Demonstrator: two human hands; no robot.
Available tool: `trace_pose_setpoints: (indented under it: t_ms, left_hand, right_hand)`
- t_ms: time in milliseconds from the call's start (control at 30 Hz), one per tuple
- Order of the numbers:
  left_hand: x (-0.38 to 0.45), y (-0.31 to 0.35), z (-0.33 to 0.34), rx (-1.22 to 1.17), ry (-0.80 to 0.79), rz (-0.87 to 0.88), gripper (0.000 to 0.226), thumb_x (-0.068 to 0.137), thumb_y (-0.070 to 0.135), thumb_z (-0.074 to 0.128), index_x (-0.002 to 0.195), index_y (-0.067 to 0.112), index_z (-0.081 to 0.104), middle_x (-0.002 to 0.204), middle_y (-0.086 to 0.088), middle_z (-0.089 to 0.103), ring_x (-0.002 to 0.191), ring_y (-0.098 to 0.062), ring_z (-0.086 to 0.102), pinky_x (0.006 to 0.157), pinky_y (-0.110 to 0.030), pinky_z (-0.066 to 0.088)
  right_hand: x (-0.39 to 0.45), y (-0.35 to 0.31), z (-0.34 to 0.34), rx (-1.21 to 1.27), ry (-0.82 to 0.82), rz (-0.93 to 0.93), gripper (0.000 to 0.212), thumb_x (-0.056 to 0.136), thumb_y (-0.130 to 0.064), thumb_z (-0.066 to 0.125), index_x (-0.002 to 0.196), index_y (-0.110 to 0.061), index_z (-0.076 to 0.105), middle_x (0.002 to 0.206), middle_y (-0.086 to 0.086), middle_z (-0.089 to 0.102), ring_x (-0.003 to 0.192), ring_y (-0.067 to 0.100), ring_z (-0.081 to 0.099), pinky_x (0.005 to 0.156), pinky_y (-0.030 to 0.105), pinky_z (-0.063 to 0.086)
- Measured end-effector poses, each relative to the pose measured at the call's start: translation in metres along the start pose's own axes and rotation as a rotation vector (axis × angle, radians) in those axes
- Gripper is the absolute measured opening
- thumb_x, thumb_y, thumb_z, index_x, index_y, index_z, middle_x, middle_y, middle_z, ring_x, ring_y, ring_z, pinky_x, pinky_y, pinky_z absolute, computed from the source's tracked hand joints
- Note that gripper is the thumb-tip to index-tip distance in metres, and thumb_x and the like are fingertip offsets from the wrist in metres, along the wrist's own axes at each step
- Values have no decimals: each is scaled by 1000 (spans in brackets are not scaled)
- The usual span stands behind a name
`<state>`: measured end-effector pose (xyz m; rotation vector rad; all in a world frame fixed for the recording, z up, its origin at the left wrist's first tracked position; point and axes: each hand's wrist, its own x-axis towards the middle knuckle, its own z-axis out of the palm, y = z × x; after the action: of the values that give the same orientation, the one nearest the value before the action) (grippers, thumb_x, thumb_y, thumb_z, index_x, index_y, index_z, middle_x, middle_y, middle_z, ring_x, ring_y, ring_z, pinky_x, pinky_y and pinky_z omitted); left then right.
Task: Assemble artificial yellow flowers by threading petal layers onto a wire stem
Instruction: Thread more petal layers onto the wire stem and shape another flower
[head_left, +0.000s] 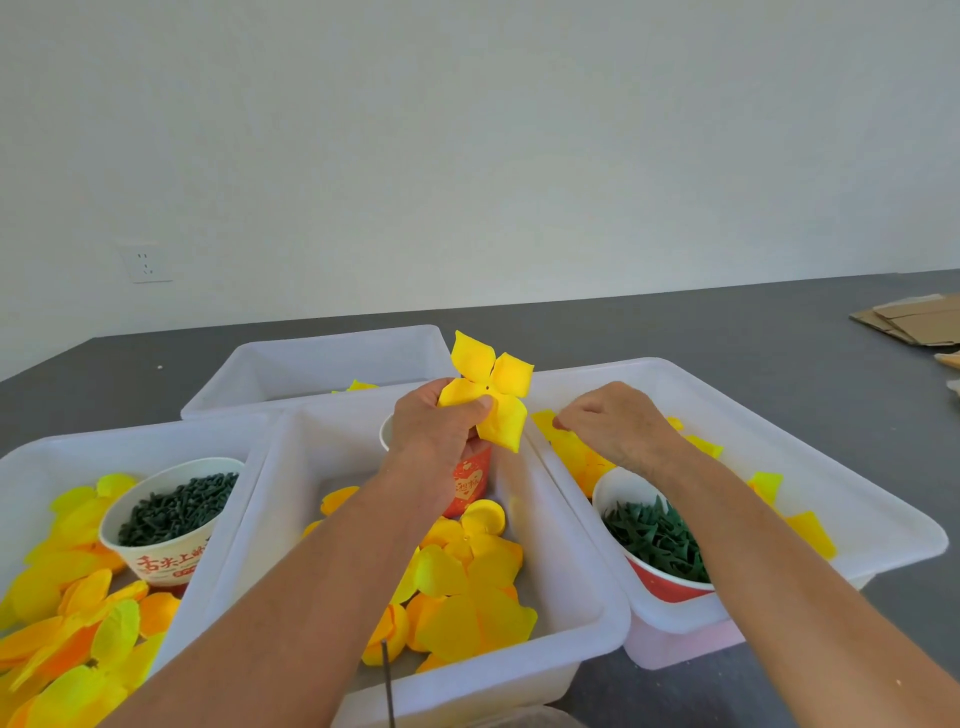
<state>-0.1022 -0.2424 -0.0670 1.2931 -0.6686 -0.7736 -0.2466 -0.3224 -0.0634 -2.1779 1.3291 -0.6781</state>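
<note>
My left hand (434, 418) grips a yellow four-petal layer (491, 387) with a small hole at its centre, held up above the middle white bin (582, 561). My right hand (610, 421) reaches down into the right white bin (857, 499), fingers curled onto loose yellow petals (571, 447); whether it pinches one is not plain. A dark wire stem (387, 675) stands at the middle bin's near edge. More yellow petal layers (467, 582) lie in the middle bin.
A paper cup of dark green pegs (176, 512) sits in the left bin among yellow-orange petals (78, 623). A red cup of green calyx pieces (657, 540) stands in the right bin. A red cup (470, 480) hides behind my left hand. Cardboard (909, 319) lies far right.
</note>
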Motion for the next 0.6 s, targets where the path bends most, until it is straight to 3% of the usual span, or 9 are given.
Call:
trace_pose_setpoints:
  t_ms: [133, 267, 367, 467, 600]
  left_hand:
    - [1, 0, -1, -15, -4, -2, 18, 85, 8, 66, 94, 21, 59, 106, -11, 66, 99, -30, 64, 79, -39, 55]
    - [0, -1, 1, -20, -55, -18, 27, 85, 6, 65, 111, 13, 59, 104, -10, 66, 95, -27, 65, 72, -35, 56]
    - [-5, 1, 1, -62, -169, -44, 20, 85, 2, 63, 101, 14, 61, 92, -7, 67, 81, -21, 66, 59, -26, 57]
    - [-8, 2, 2, -35, -250, -47, 21, 84, 2, 63, 102, 13, 61, 99, -10, 67, 84, -22, 66, 61, -25, 57]
    - [-10, 2, 4, 1, -272, -45, 21, 84, 3, 63, 104, 11, 63, 95, -10, 69, 80, -21, 67, 63, -25, 57]
  right_hand:
    - [0, -3, -1, 159, 56, -69, 27, 87, -21, 52, 92, -2, 71, 97, 9, 69, 91, 20, 57, 86, 36, 45]
    - [-3, -6, -2, 587, -68, -47, 18, 89, -24, 56, 86, -14, 70, 84, -1, 72, 66, 8, 52, 61, 23, 41]
    - [-3, -3, -1, 720, -122, -137, 6, 86, -18, 64, 91, -16, 67, 66, -9, 66, 56, 7, 48, 51, 20, 40]
    - [0, 1, 1, 804, -117, -143, 13, 82, -10, 68, 94, -15, 64, 56, -9, 61, 49, 5, 48, 45, 18, 40]
    - [3, 1, 1, 893, -134, -117, 5, 84, -7, 64, 86, -12, 65, 63, -5, 63, 53, 6, 52, 48, 18, 42]
